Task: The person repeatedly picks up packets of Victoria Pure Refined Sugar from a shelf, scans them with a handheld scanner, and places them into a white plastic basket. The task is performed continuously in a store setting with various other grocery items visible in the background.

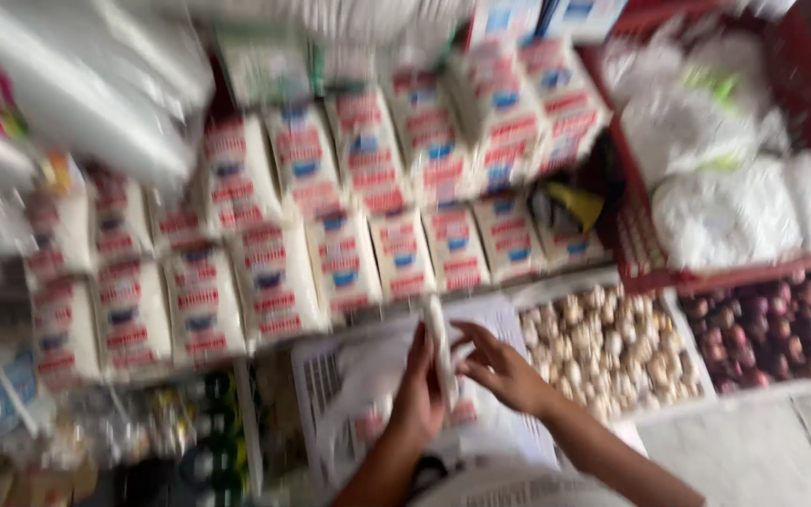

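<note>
- Over a shop display of stacked goods, the left hand [417, 399] and right hand [499, 368] meet on a slim white packet with red print [439, 349], held upright above a sheet of printed white paper [330, 394].
- The left fingers wrap the packet's near side; the right fingers are spread, tips touching its far edge. Blur hides the exact grip.
- Rows of white flour-like bags with red and blue labels [274, 282] fill the shelf behind; a tray of pale garlic bulbs [612, 347] sits just beside the right hand.
- Handled well, in my judgement, the packet stays supported by both hands over the paper, well apart from the red plastic crate of white sacks [640, 253].
</note>
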